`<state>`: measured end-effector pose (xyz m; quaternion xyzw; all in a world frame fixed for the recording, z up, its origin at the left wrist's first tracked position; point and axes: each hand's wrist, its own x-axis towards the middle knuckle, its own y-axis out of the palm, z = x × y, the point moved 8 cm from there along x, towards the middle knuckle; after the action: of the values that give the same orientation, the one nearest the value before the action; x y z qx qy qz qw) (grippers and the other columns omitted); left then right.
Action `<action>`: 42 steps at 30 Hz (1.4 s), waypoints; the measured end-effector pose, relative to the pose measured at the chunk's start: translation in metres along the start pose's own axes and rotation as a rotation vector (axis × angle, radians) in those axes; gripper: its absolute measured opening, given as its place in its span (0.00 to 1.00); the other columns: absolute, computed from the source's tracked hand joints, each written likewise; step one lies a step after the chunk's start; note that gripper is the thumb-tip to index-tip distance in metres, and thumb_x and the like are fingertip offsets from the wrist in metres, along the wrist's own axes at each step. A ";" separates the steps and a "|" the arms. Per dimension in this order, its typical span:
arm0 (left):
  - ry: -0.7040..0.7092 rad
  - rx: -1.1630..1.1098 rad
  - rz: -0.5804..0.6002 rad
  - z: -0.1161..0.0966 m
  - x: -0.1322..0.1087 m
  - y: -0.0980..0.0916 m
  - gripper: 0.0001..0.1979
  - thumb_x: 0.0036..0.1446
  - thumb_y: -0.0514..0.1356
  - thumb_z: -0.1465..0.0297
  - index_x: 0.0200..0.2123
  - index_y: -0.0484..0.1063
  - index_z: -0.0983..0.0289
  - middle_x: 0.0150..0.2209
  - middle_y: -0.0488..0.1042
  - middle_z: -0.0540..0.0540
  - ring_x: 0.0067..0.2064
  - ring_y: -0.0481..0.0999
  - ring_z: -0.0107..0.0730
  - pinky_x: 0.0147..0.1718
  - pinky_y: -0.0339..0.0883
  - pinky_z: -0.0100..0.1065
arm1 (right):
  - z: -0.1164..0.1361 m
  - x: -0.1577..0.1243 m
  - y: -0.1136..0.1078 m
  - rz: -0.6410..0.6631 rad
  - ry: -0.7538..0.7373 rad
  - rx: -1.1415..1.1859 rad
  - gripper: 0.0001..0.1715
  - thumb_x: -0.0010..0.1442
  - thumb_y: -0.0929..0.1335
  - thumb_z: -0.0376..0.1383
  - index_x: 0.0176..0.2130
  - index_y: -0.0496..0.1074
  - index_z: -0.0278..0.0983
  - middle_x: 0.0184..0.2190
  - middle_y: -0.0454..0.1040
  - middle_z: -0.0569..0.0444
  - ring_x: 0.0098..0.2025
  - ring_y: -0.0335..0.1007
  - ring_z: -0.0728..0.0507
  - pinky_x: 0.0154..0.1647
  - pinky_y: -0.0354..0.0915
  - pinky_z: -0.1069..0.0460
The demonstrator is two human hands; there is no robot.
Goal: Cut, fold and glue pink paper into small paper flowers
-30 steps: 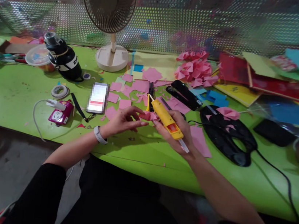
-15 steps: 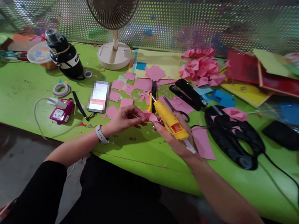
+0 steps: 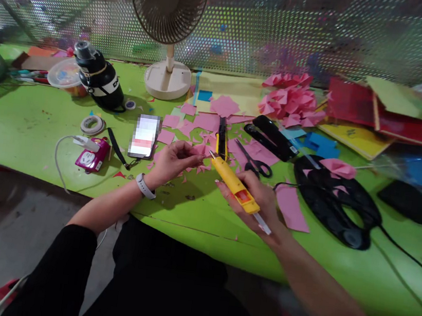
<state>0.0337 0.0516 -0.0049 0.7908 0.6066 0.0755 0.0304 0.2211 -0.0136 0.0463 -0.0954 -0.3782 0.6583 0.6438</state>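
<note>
My right hand (image 3: 247, 196) is wrapped round a yellow glue gun (image 3: 233, 181), a white glue stick (image 3: 263, 224) poking from its back end. The gun's nozzle points up and left, close to the fingertips of my left hand (image 3: 177, 163). Those fingertips pinch a small piece of pink paper (image 3: 201, 150), partly hidden by the fingers. Beyond the hands lie a yellow-and-black box cutter (image 3: 222, 137) and dark scissors (image 3: 252, 161). Pink paper squares (image 3: 206, 121) and scraps are spread around them.
A phone (image 3: 144, 136), a tape roll (image 3: 93, 125) and a purple power socket (image 3: 92, 155) lie left. Behind stand a black bottle (image 3: 102, 79) and a fan (image 3: 167, 79). A black stapler (image 3: 271, 137), pink folded paper pile (image 3: 290, 101) and black mask-like object (image 3: 335, 203) are right.
My right hand and the glue gun have drawn away from the pink paper, down a little. Its fingers no longer touch the paper, which stays in my left hand. The view has shifted slightly.
</note>
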 end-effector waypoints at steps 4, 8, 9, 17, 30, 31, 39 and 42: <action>0.055 0.045 -0.032 -0.001 -0.003 -0.001 0.20 0.51 0.73 0.58 0.33 0.69 0.66 0.32 0.78 0.52 0.34 0.82 0.27 0.34 0.78 0.29 | -0.001 0.000 0.003 -0.012 -0.006 -0.022 0.21 0.61 0.70 0.54 0.31 0.64 0.43 0.22 0.73 0.57 0.20 0.68 0.44 0.21 0.61 0.50; 0.109 0.068 -0.053 0.000 -0.005 -0.002 0.20 0.52 0.72 0.58 0.33 0.68 0.66 0.33 0.78 0.52 0.36 0.83 0.28 0.37 0.80 0.30 | -0.006 -0.002 0.005 -0.020 -0.021 -0.031 0.20 0.61 0.69 0.53 0.31 0.63 0.43 0.23 0.73 0.57 0.20 0.68 0.44 0.21 0.60 0.50; 0.116 0.061 -0.045 -0.001 -0.006 -0.001 0.20 0.52 0.72 0.58 0.33 0.68 0.66 0.33 0.78 0.52 0.37 0.83 0.29 0.38 0.80 0.31 | -0.006 -0.002 0.005 -0.018 -0.022 -0.030 0.19 0.61 0.69 0.53 0.31 0.63 0.43 0.22 0.73 0.57 0.20 0.68 0.44 0.21 0.59 0.50; 0.106 0.003 0.004 -0.003 -0.009 0.007 0.19 0.53 0.72 0.59 0.34 0.67 0.64 0.33 0.80 0.51 0.37 0.85 0.30 0.39 0.82 0.32 | -0.004 -0.001 0.006 0.000 -0.026 -0.029 0.20 0.61 0.70 0.52 0.31 0.62 0.43 0.21 0.74 0.57 0.18 0.66 0.46 0.19 0.55 0.52; 0.118 0.063 0.002 -0.001 -0.011 0.006 0.18 0.54 0.71 0.59 0.35 0.69 0.64 0.34 0.81 0.54 0.37 0.84 0.31 0.40 0.82 0.34 | -0.007 -0.002 0.006 -0.006 -0.003 0.016 0.20 0.60 0.70 0.52 0.30 0.62 0.43 0.21 0.72 0.57 0.19 0.67 0.43 0.21 0.59 0.49; 0.120 0.071 -0.001 -0.001 -0.011 0.006 0.18 0.55 0.71 0.58 0.35 0.69 0.64 0.35 0.82 0.55 0.38 0.84 0.32 0.40 0.82 0.35 | -0.007 -0.002 0.007 -0.004 -0.004 0.018 0.20 0.60 0.70 0.52 0.30 0.62 0.43 0.22 0.73 0.56 0.19 0.67 0.43 0.21 0.59 0.49; 0.205 0.211 0.008 -0.009 -0.014 0.007 0.16 0.58 0.68 0.58 0.37 0.72 0.65 0.36 0.82 0.57 0.38 0.84 0.31 0.39 0.81 0.33 | -0.008 -0.005 0.008 -0.011 -0.056 0.005 0.18 0.62 0.70 0.50 0.31 0.63 0.42 0.21 0.72 0.58 0.18 0.66 0.45 0.20 0.56 0.51; 0.286 0.290 -0.002 -0.019 -0.015 0.008 0.16 0.60 0.67 0.59 0.37 0.73 0.66 0.34 0.80 0.56 0.35 0.83 0.29 0.34 0.79 0.29 | -0.010 -0.005 0.009 -0.003 -0.063 -0.007 0.19 0.62 0.69 0.51 0.32 0.63 0.42 0.21 0.72 0.58 0.19 0.65 0.46 0.20 0.56 0.51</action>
<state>0.0348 0.0342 0.0134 0.7677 0.6099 0.0990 -0.1701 0.2212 -0.0139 0.0323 -0.0765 -0.4009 0.6586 0.6322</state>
